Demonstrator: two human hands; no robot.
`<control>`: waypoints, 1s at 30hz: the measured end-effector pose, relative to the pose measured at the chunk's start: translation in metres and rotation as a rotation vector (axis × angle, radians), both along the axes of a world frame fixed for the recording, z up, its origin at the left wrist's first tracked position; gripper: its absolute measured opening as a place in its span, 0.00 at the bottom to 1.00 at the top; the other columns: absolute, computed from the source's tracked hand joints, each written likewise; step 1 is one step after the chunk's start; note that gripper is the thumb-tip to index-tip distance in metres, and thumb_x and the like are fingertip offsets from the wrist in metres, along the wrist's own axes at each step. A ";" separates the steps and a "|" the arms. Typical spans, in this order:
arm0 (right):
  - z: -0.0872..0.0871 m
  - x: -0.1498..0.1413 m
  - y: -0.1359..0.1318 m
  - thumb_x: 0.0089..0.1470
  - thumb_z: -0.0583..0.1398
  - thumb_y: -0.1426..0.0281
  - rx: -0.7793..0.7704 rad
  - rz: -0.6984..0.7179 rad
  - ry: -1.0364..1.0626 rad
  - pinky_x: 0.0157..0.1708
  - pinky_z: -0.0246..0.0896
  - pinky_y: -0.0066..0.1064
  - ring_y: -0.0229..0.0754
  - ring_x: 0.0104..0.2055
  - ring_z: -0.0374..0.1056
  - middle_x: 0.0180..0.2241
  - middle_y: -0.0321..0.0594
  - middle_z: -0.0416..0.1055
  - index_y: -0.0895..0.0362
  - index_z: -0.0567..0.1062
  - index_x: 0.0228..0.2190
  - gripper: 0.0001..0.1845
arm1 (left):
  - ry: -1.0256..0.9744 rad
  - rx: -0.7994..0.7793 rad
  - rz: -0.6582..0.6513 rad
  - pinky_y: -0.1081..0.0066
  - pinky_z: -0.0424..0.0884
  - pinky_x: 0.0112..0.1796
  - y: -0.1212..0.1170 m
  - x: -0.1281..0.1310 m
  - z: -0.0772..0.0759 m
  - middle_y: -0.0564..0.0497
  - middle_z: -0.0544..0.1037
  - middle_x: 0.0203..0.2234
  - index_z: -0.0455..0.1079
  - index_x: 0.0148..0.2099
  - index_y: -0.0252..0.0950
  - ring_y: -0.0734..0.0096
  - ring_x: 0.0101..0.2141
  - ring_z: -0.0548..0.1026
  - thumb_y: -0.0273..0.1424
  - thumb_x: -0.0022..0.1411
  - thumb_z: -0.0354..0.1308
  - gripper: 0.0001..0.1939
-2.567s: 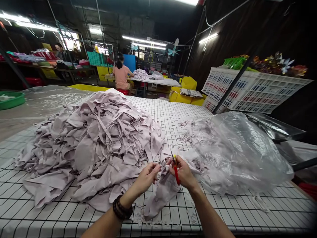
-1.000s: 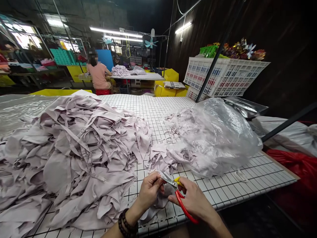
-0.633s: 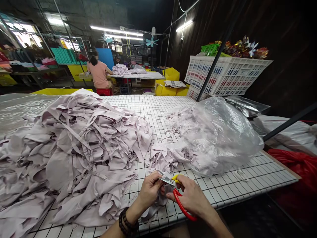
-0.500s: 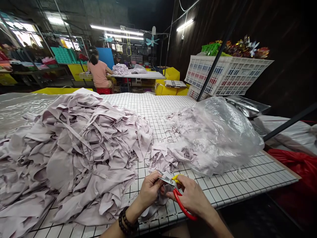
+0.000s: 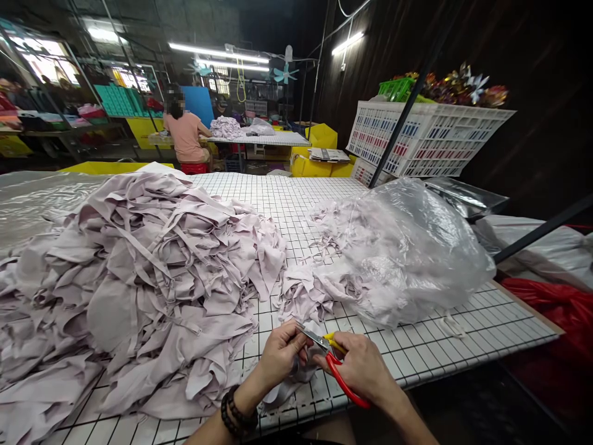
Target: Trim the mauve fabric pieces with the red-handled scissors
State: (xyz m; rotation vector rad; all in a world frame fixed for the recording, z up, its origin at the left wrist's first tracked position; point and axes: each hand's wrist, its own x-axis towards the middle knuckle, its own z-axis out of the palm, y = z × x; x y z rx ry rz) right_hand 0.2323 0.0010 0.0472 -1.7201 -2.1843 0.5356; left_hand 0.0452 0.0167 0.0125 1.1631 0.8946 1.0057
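My right hand [image 5: 364,364] is closed round a pair of scissors [image 5: 337,369] with one red and one yellow handle. Their blades point left, and the tips reach the fingers of my left hand [image 5: 283,352]. That hand is pinched on a pale lilac fabric piece [image 5: 296,377], which hangs down towards the table; its upper part is mostly hidden by my fingers. Just beyond my hands lies a small heap of lilac fabric [image 5: 306,293]. To the left, a large pile of lilac garment pieces with straps [image 5: 152,266] covers much of the table.
The table top [image 5: 259,185] is white with a black grid. A clear plastic bag [image 5: 417,259] holding lilac pieces lies at right. Behind it stand a white crate [image 5: 426,139] and a dark slanted pole [image 5: 398,123]. A person in a pink top [image 5: 185,133] sits at another table.
The scissor blades have come closer together, and my right hand has closed a little on the handles. My left hand stays almost where it was.
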 end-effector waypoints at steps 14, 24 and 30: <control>-0.032 0.011 0.005 0.37 0.68 0.63 -0.235 -0.214 0.548 0.26 0.59 0.28 0.36 0.22 0.58 0.21 0.27 0.64 0.55 0.71 0.35 0.21 | -0.030 0.037 0.013 0.74 0.64 0.26 0.016 -0.021 0.009 0.52 0.70 0.21 0.70 0.31 0.32 0.73 0.22 0.69 0.43 0.61 0.56 0.17; -0.051 0.001 0.020 0.47 0.62 0.67 -0.066 -0.289 1.154 0.24 0.61 0.26 0.35 0.24 0.62 0.27 0.33 0.68 0.54 0.65 0.26 0.09 | 0.300 0.390 -0.081 0.67 0.62 0.50 -0.034 0.000 0.041 0.41 0.71 0.48 0.74 0.38 0.36 0.60 0.50 0.67 0.32 0.64 0.52 0.10; -0.038 0.033 0.035 0.47 0.62 0.60 0.125 -0.432 1.241 0.36 0.67 0.37 0.46 0.35 0.69 0.31 0.40 0.70 0.54 0.69 0.31 0.12 | 0.454 0.359 -0.316 0.72 0.65 0.39 -0.050 -0.015 0.036 0.47 0.79 0.35 0.76 0.42 0.40 0.65 0.36 0.74 0.34 0.65 0.52 0.12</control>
